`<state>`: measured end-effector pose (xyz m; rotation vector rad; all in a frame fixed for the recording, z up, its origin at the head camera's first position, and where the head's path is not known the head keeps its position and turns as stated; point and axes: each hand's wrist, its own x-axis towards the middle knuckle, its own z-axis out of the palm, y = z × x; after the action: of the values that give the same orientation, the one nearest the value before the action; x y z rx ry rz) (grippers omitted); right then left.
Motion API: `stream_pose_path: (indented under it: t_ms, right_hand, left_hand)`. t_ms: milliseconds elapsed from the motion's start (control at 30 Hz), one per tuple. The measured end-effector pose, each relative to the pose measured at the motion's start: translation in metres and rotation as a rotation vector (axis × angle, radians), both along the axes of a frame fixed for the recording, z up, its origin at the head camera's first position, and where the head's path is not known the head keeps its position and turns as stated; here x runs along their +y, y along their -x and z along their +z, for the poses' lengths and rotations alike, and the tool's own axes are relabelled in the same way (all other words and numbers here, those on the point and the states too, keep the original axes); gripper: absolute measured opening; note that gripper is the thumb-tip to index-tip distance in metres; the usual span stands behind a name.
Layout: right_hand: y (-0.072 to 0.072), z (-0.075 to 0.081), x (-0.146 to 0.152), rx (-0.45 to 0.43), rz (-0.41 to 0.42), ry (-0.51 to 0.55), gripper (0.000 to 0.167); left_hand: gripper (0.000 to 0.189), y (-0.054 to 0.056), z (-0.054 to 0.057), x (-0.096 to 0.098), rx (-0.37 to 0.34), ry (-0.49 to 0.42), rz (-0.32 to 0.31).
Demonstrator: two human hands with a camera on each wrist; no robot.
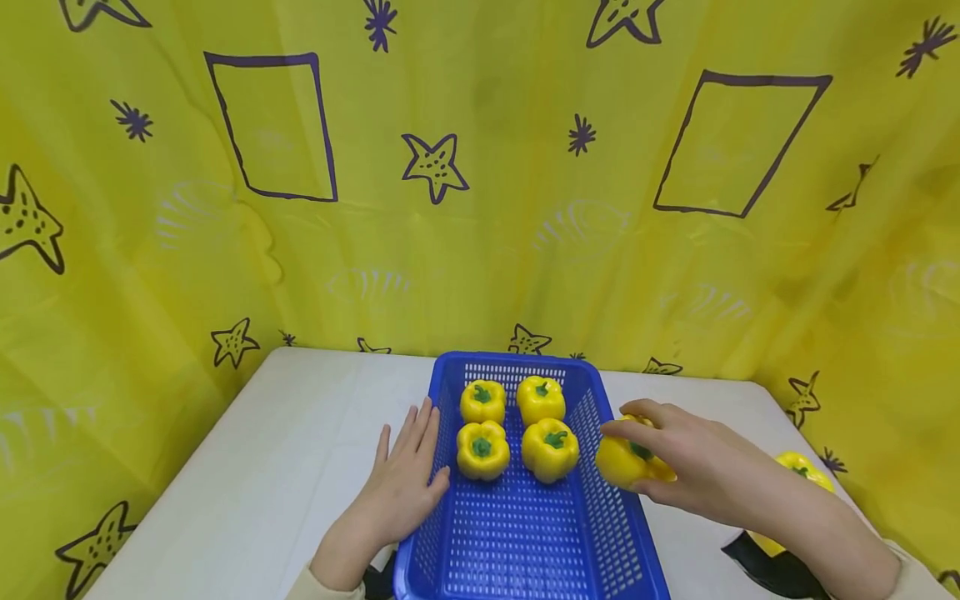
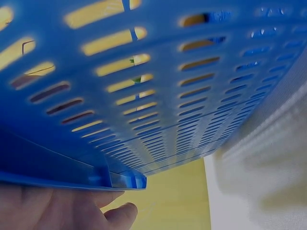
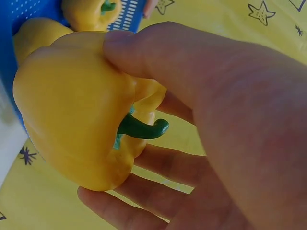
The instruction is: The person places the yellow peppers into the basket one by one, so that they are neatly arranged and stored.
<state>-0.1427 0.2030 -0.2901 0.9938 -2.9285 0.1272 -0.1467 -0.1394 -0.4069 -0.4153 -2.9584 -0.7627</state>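
Note:
My right hand [image 1: 678, 454] grips a yellow bell pepper [image 1: 618, 462] at the right rim of a blue plastic basket [image 1: 517, 533]. In the right wrist view the thumb and fingers span this pepper [image 3: 72, 110], and its green stem points toward the palm. Inside the basket, several more yellow peppers [image 1: 551, 450] sit in two rows toward the far end. My left hand [image 1: 401, 483] rests with straight fingers along the basket's left rim. From the left wrist, part of that hand [image 2: 62, 208] shows against the rim, with the slotted wall [image 2: 163, 120] above.
Right of the basket, another yellow pepper [image 1: 804, 467] lies partly behind my right forearm, with more yellow [image 1: 767, 546] below the arm. A white table [image 1: 300, 433] bears the basket. Yellow patterned curtain [image 1: 495, 275] hangs along the table's back and sides.

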Motion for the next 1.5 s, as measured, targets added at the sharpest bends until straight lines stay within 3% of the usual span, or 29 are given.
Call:
stream_pose_path:
  t_ms: [433,767,1500]
  right_hand:
    - [0.001,-0.002,-0.024,-0.008,0.139,0.030,0.056]
    - [-0.001,-0.013,-0.042,-0.060,0.180,0.054,0.051]
    - [0.004,-0.042,-0.070,0.003,0.343,0.059,0.054]
  left_hand:
    - [0.073,0.000,0.001,-0.001,-0.008,-0.009,0.001]
    - [0.073,-0.001,0.000,-0.001,-0.015,-0.006,-0.001]
    - [0.073,0.000,-0.001,0.000,-0.004,-0.003,0.001]
